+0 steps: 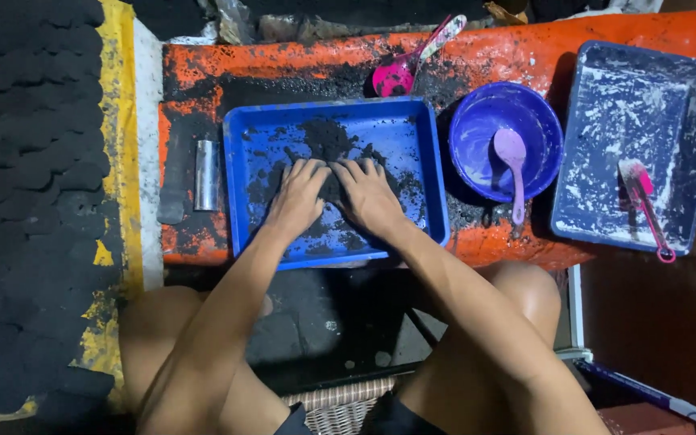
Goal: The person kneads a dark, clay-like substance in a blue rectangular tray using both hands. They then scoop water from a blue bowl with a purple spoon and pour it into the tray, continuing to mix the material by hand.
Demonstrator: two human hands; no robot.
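Under both flat hands, black powder lies in blue tray

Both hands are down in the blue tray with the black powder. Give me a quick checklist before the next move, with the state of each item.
1. Left hand flat on the black powder in the blue tray: ok.
2. Right hand flat beside it, fingers touching the left: ok.
3. Tray fully on the orange board, none past its edge: cannot tell; its near edge sits about at the board's.
4. Metal tube lying left of the tray, apart from it: ok.
5. Purple bowl right of the tray, upright, spoon inside: ok.
6. Board free of spilled powder: not ok; black patches around the tray.
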